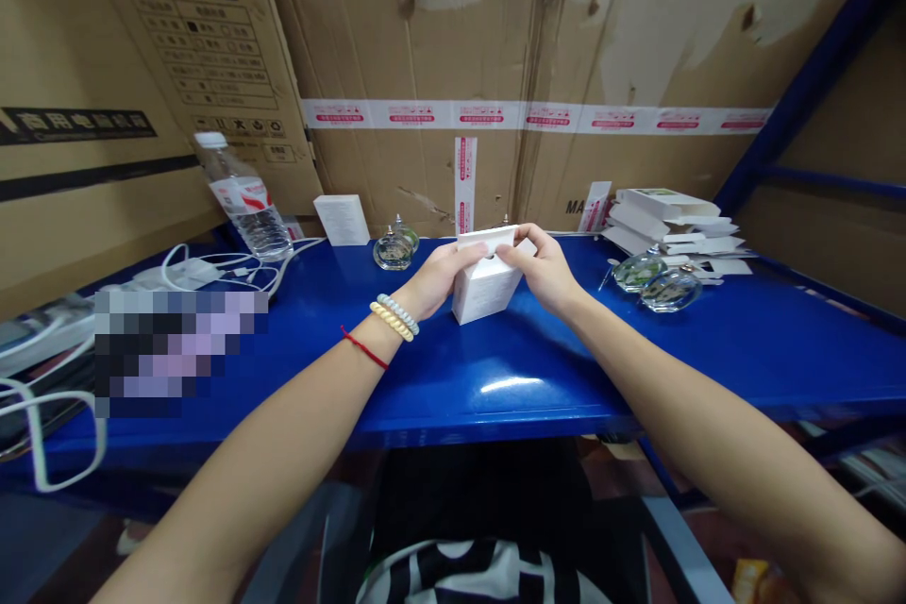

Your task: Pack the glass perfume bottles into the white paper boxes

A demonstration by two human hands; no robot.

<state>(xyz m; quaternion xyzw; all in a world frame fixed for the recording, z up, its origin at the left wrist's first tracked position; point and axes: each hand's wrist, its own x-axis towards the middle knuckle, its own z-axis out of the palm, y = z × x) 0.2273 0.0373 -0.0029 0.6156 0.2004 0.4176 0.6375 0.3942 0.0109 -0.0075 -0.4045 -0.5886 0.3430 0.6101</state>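
Observation:
A small white box [486, 293] stands upright on the blue table, its top flap raised. My left hand [443, 276] holds the box from the left, with the thumb on the flap. From the right, my right hand [542, 266] grips the flap and the upper side of the box, its thumb near the other thumb. What is inside the box cannot be seen. Just behind my right hand the tip of a glass bottle [505, 220] shows.
Glass bottles [394, 249] and a closed white box [343, 220] stand behind on the left. Flattened white cartons [665, 222] and two glass bottles [671, 290] are at the right. A water bottle [249, 212], white cables [176, 274] and cardboard [425, 38] surround the blue table [453, 396].

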